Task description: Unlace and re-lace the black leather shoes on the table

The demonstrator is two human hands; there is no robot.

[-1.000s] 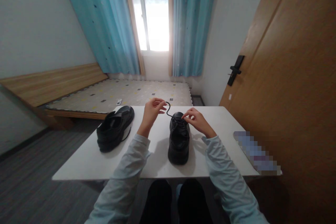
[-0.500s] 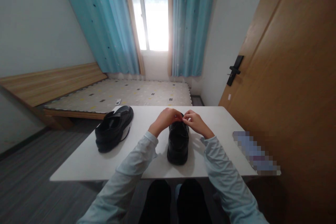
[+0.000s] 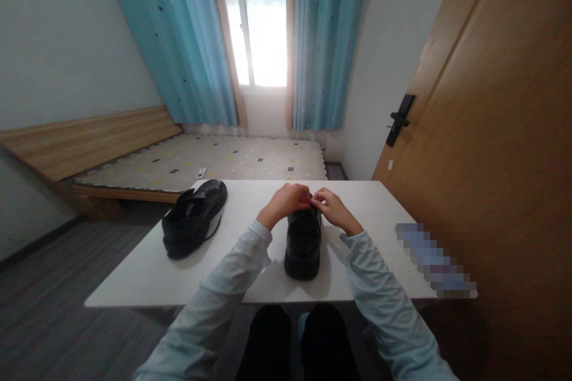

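A black lace-up shoe (image 3: 302, 250) stands on the white table (image 3: 250, 274), its heel toward me. Above its front part, my left hand (image 3: 287, 200) is closed in a pinch, knuckles up, covering much of the lacing. My right hand (image 3: 331, 207) pinches from the other side, its fingertips meeting those of the left. Both seem to grip the thin dark shoelace, which is mostly hidden by the fingers. To the left rests the matching black shoe (image 3: 190, 226), angled, with a loose lace trailing on its right side.
At the table's right edge lies a flat item (image 3: 435, 262), blurred out by pixels. Beyond the table is a bed (image 3: 241, 158) with a small white remote-like object (image 3: 201, 173) on it. A wooden door (image 3: 482, 131) stands close on the right.
My left hand has shifted slightly to the right and turned a little, its fingers curling in more. My right hand and both shoes stay almost where they were.
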